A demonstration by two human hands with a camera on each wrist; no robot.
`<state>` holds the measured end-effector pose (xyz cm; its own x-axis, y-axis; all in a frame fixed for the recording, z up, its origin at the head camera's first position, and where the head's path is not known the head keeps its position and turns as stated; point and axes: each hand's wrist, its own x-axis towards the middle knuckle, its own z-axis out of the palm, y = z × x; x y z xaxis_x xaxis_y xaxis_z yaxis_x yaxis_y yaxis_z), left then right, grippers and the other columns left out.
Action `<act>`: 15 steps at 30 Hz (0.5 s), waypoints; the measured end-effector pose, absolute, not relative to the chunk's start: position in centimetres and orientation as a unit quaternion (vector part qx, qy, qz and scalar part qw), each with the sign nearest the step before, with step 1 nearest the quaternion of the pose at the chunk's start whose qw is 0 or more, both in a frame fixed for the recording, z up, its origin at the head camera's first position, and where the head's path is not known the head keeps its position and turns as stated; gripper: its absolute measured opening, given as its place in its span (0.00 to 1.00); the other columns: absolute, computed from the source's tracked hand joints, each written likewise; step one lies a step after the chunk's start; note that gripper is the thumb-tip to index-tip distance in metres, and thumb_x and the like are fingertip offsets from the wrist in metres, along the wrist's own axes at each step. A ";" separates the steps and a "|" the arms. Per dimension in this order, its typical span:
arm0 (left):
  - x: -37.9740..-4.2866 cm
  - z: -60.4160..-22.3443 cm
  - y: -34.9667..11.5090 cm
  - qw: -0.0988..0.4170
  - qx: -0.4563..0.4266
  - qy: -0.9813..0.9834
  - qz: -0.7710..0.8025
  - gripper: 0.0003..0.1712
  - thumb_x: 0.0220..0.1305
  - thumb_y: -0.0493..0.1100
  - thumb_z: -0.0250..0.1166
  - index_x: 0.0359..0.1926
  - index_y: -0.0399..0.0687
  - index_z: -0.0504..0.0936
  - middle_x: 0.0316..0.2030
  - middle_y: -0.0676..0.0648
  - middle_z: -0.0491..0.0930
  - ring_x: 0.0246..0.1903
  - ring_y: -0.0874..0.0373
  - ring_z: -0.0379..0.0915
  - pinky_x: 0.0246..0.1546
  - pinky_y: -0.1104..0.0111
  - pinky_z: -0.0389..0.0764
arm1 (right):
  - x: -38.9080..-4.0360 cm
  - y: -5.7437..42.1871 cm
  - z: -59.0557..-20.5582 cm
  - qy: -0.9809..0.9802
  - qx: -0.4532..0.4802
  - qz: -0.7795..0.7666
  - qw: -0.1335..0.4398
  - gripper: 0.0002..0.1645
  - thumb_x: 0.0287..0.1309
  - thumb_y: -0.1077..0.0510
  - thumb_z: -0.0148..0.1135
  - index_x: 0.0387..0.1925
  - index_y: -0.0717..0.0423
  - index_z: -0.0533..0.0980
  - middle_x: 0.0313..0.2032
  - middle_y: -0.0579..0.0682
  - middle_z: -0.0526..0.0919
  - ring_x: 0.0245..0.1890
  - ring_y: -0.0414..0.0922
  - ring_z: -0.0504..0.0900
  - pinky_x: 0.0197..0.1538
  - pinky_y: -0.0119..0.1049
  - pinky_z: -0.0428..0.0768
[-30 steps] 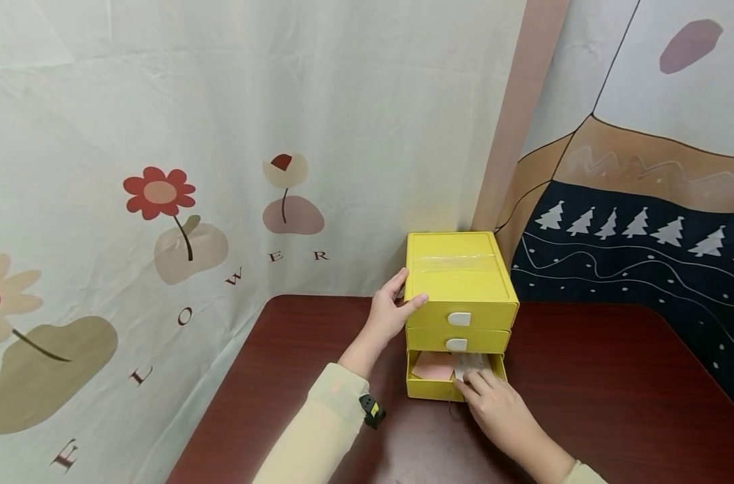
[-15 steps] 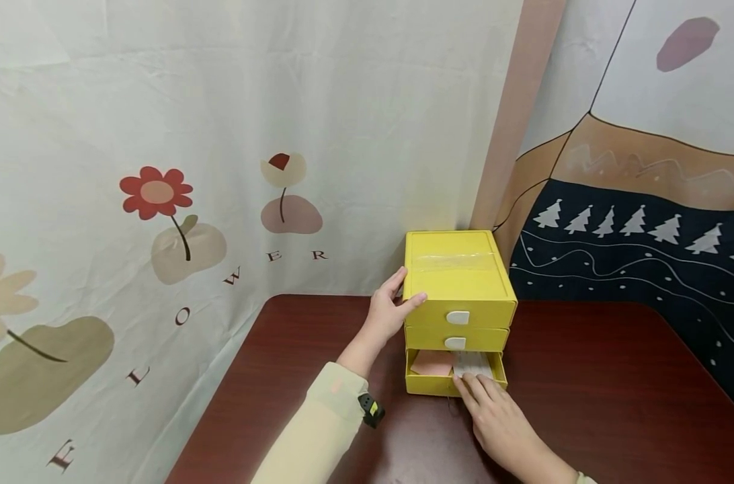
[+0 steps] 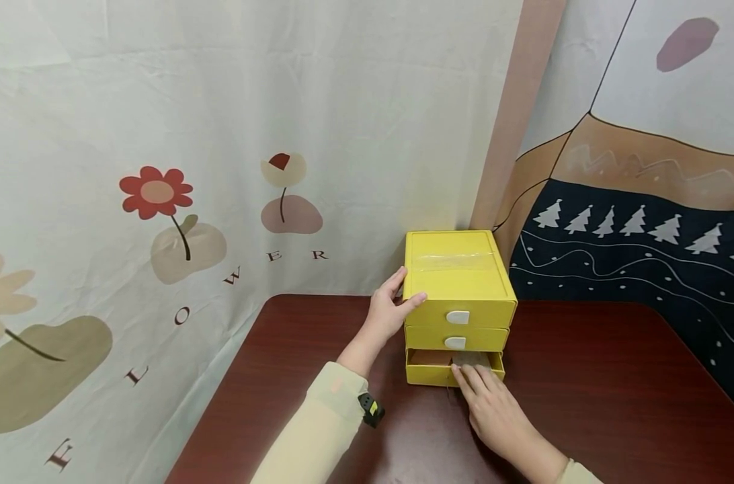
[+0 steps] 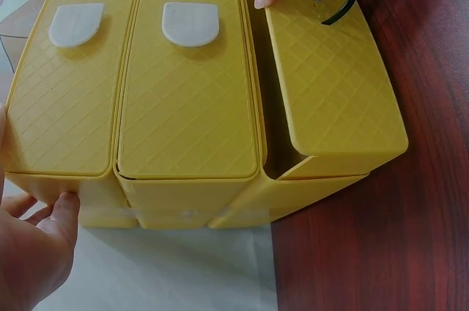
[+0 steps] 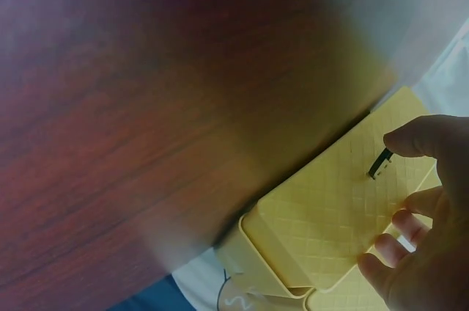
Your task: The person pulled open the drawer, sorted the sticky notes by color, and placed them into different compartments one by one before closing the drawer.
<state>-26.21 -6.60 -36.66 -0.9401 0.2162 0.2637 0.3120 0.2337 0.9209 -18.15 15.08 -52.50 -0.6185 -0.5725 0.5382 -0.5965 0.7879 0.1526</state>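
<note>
A yellow drawer cabinet (image 3: 458,265) stands on the dark red table. Its bottom drawer (image 3: 426,375) is pulled partly out, while the two drawers above are closed. My left hand (image 3: 386,314) rests against the cabinet's left side, thumb over the upper front corner. At the bottom drawer's front is my right hand (image 3: 497,413), its nearly straight fingers on the top edge. The right wrist view has the thumb beside a black loop handle (image 5: 379,164). Inside the drawer, a pinkish flat piece (image 3: 429,358) and a pale one (image 3: 472,359) show in shadow.
White tabs (image 3: 458,317) serve as handles on the upper drawers. Clear tape crosses the cabinet top. Behind the table (image 3: 615,376) hang a pale flower-print curtain (image 3: 367,134) and a dark tree-print cloth (image 3: 633,262).
The bottom drawer has slid inward, and the right hand has moved with it toward the cabinet. Its contents are now more hidden. The left hand has stayed in place.
</note>
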 end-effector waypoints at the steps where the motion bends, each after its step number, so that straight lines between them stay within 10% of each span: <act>1: -26.2 -36.7 -6.6 0.041 -0.169 -0.784 -0.596 0.41 0.60 0.39 0.65 0.69 0.31 0.56 0.70 0.37 0.54 0.69 0.48 0.52 0.64 0.55 0.64 | -18.3 15.1 -52.5 -0.899 0.325 0.020 0.292 0.37 0.53 0.62 0.27 0.60 0.64 0.70 0.51 0.59 0.74 0.48 0.56 0.72 0.53 0.48 0.75; 15: -26.2 -36.7 -6.6 0.038 -0.167 -0.785 -0.596 0.40 0.61 0.39 0.65 0.69 0.31 0.56 0.70 0.38 0.54 0.69 0.48 0.53 0.64 0.56 0.65 | -19.4 14.9 -52.2 -0.916 0.307 0.010 0.257 0.39 0.41 0.64 0.59 0.62 0.64 0.68 0.53 0.60 0.71 0.51 0.56 0.70 0.57 0.49 0.72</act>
